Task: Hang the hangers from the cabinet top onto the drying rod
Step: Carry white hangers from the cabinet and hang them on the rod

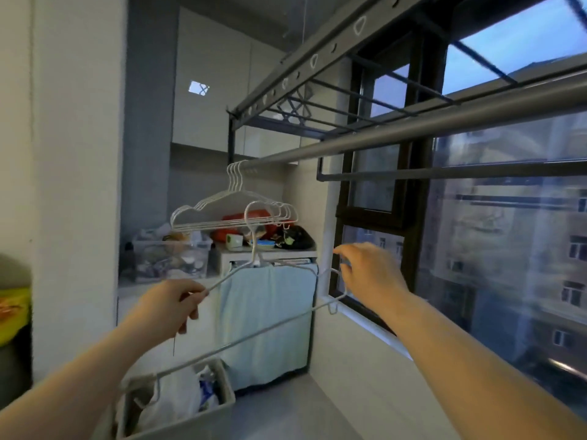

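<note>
Hanger (254,333) pinched between left hand (168,308), right hand (368,274)

A clear plastic bin (171,258) full of small clutter sits against the grey back wall, below glossy white wall cupboards (216,90). Just right of it lie a red bundle (263,215), a small white and green container (234,242) and a black bag (298,238). A light blue cloth (266,319) hangs down beneath them. A pale basket (190,420) on the floor holds white plastic bags (171,398). A dark-framed window (419,173) on the right shows apartment buildings (508,249). A yellow packet (14,312) shows at the left edge.
</note>
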`<state>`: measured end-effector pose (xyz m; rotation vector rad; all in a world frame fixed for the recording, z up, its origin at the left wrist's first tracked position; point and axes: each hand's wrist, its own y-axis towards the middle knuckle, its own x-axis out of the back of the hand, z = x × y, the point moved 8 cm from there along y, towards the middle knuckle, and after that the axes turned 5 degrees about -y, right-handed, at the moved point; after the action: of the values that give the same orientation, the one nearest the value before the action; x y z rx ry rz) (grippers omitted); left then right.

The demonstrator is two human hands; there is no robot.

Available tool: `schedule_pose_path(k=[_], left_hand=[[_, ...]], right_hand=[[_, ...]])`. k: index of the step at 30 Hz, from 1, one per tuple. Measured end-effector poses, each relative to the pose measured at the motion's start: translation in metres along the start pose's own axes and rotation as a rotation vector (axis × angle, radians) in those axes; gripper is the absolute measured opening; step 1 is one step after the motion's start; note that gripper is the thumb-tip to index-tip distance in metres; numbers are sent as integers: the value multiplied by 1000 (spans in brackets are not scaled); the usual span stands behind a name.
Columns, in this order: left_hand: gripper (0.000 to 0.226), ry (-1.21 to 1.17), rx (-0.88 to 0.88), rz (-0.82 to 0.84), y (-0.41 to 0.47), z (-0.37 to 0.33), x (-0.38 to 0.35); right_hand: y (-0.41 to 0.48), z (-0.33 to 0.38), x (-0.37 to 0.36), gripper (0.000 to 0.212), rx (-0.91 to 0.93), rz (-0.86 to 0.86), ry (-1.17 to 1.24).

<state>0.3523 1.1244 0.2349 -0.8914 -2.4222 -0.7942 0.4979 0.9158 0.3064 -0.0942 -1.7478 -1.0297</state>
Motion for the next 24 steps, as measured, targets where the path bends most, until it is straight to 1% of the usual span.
schedule_pose_path(k=[3, 7, 9, 11, 13, 16, 18, 22, 24], left_hand=[[14, 11, 16, -63, 43, 25, 18], [20, 53, -56, -135, 117, 43, 38], [16, 17, -86, -164, 160, 51, 48], [18, -17, -132, -173, 208, 57, 56], [20, -1, -180, -147, 252, 60, 61], [16, 45, -260, -99, 307, 55, 65], [16, 45, -296, -90, 336, 50, 66], [22, -34, -320, -75, 378, 47, 63], [22, -46, -350, -49, 389, 45, 57]], right_hand=[[46, 27, -13, 35, 87, -32, -91], [109, 54, -24, 37, 157, -108, -291], [142, 71, -29, 34, 201, -208, -406], [181, 87, -29, 26, 216, -306, -502], [217, 102, -27, 28, 174, -355, -605], [265, 109, -29, 40, 56, -318, -740], [287, 103, -27, 43, -82, -259, -831], [312, 93, -31, 39, -237, -154, -902], [316, 89, -31, 37, -264, -156, -918]])
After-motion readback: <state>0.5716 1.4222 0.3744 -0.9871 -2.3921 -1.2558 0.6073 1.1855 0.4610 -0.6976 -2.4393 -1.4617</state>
